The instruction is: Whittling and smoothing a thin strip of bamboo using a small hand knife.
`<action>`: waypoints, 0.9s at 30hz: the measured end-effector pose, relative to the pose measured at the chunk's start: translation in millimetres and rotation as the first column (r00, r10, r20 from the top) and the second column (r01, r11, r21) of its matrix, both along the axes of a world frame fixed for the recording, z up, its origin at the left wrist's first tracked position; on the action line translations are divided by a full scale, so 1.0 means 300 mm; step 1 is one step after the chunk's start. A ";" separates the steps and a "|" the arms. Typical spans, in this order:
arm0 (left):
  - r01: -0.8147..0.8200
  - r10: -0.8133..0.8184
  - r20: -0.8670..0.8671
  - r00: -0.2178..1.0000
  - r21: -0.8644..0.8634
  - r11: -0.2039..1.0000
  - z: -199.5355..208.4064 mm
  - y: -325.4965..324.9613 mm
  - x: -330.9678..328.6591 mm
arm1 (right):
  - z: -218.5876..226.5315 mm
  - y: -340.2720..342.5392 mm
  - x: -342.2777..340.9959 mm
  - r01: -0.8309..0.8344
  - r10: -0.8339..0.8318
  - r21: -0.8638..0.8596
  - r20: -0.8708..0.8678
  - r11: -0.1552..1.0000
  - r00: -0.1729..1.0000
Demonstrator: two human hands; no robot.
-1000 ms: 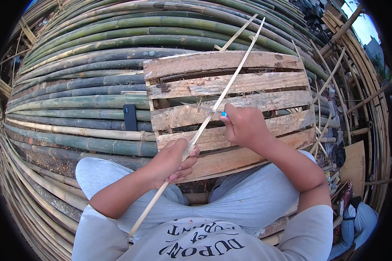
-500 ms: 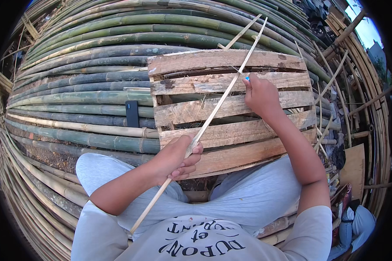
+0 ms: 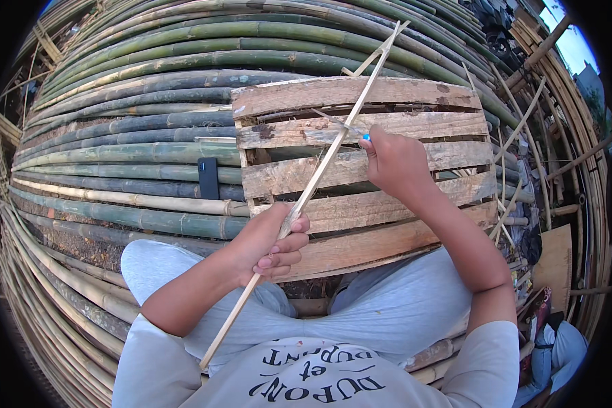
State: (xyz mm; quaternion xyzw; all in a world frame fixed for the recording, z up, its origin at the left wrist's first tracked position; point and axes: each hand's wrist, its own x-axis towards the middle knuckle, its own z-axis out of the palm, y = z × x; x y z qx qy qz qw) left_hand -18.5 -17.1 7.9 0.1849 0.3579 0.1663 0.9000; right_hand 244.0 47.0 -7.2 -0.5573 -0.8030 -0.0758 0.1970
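Note:
A long, thin bamboo strip (image 3: 325, 161) slants from my lap up over the far edge of a slatted wooden platform (image 3: 381, 212). My left hand (image 3: 268, 246) is closed around its lower part, above my lap. To the right of the strip, my right hand (image 3: 401, 163) grips a small knife (image 3: 330, 118) with a bit of blue showing at the handle. The thin blade lies across the strip about two thirds of the way up, its tip pointing to the far left. Most of the knife's handle is hidden inside my fist.
Rows of green bamboo poles (image 3: 129, 153) lie left of and beyond the platform, with a dark phone (image 3: 208, 178) on them. Another split piece (image 3: 370, 60) crosses the platform's far edge. Thin sticks (image 3: 521, 122) lean at the right. A person's clothed leg (image 3: 566, 352) shows lower right.
My right hand has drawn the knife down along the strip, toward me and a little left. The strip's far end has swung left, and my left hand has shifted slightly left with it.

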 end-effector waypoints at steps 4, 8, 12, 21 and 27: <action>-0.015 0.015 -0.037 0.999 -0.021 1.000 0.013 -0.006 0.004 | -0.001 -0.138 -0.096 -0.254 0.247 -0.112 -0.077 0.961 0.966; -0.004 0.003 -0.037 0.999 -0.030 1.000 0.016 -0.022 0.021 | -0.032 0.050 0.079 -0.037 0.038 0.091 -0.011 0.995 0.999; -0.014 0.014 -0.047 0.999 -0.005 1.000 -0.005 -0.002 0.004 | 0.022 0.015 0.020 -0.084 0.083 0.028 0.046 0.996 0.996; 0.056 -0.056 0.030 0.998 0.001 0.998 -0.002 -0.023 0.022 | -0.008 0.076 0.148 0.042 -0.049 0.106 0.064 0.993 0.997; 0.089 -0.087 0.046 0.995 -0.036 0.995 -0.016 -0.024 0.006 | 0.023 -0.171 -0.054 -0.255 0.260 -0.061 0.116 0.965 0.959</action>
